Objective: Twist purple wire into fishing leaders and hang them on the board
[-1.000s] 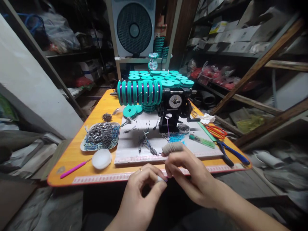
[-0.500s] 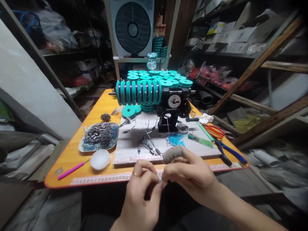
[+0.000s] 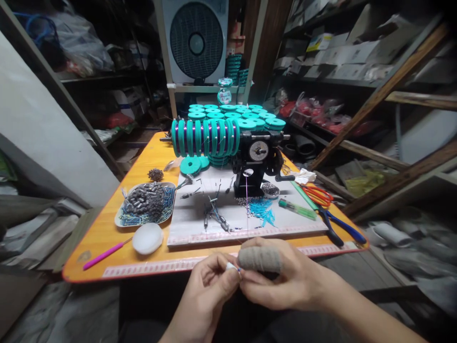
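My left hand (image 3: 210,290) pinches a small white piece (image 3: 232,267) between thumb and forefinger, in front of the table edge. Close against it, my right hand (image 3: 285,274) has its fingers closed by a tiny blue bit at the same spot. A grey wrap covers one finger of that hand. A thin purple line (image 3: 246,205) runs from the black hand-crank winder (image 3: 246,181) down to the right hand, where its end is hidden. Several teal foam spools (image 3: 205,138) with dark purple line sit on the winder's shaft.
On the orange table (image 3: 103,224) lie a tray of grey sinkers (image 3: 143,205), a white round dish (image 3: 147,238), a pink-handled tool (image 3: 103,256), blue sleeves (image 3: 262,209), a green-capped tube (image 3: 296,208) and blue-handled pliers (image 3: 344,227). More teal spools (image 3: 232,115) stand behind.
My right hand has come down, lowering its wrapped finger. My left hand has turned slightly, and the white piece shows more clearly. The purple line now hangs straighter towards the right hand.
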`<action>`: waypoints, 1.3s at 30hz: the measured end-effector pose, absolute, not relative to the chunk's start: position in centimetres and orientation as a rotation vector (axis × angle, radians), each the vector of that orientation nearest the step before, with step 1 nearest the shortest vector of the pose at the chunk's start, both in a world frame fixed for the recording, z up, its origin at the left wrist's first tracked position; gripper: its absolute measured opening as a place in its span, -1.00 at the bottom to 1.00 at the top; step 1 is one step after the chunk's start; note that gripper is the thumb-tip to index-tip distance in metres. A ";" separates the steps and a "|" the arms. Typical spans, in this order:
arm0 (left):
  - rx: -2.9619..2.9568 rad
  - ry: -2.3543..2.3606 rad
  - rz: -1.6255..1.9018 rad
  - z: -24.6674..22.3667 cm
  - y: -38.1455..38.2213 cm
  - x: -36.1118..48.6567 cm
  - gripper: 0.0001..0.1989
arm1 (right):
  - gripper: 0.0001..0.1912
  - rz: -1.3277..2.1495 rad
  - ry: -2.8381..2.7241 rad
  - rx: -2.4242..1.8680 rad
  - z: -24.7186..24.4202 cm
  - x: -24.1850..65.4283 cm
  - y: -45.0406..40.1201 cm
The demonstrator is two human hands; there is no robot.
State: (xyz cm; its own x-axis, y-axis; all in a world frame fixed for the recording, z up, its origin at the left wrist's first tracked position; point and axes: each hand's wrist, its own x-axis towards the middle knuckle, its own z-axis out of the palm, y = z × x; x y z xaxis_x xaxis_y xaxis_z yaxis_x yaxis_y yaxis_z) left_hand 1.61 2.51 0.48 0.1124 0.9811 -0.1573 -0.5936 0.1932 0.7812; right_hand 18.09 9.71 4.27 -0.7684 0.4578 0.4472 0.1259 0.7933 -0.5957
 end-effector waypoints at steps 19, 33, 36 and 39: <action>1.980 1.167 1.526 0.6 3.0 0.6 -0.84 | -0.82 0.583 -2.161 -0.503 3.4 16.7 10.3; 0.910 0.872 1.287 0.9 3.0 1.5 -0.78 | -0.96 0.865 -2.282 -0.401 4.6 18.3 9.2; 1.636 1.226 1.524 0.6 2.9 1.2 -0.83 | -0.85 0.795 -2.182 -0.448 4.7 17.8 9.3; 2.345 1.343 1.703 0.0 2.9 1.1 -0.80 | -0.82 0.699 -2.127 -0.594 4.8 16.9 9.7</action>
State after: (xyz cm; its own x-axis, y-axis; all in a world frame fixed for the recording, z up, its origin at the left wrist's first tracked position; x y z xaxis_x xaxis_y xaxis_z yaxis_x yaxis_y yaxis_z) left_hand 1.11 2.93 0.04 0.0784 0.5890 0.8043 0.6449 -0.6452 0.4096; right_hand 16.90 9.70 4.79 -0.5684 0.6169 0.5444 0.1736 0.7367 -0.6536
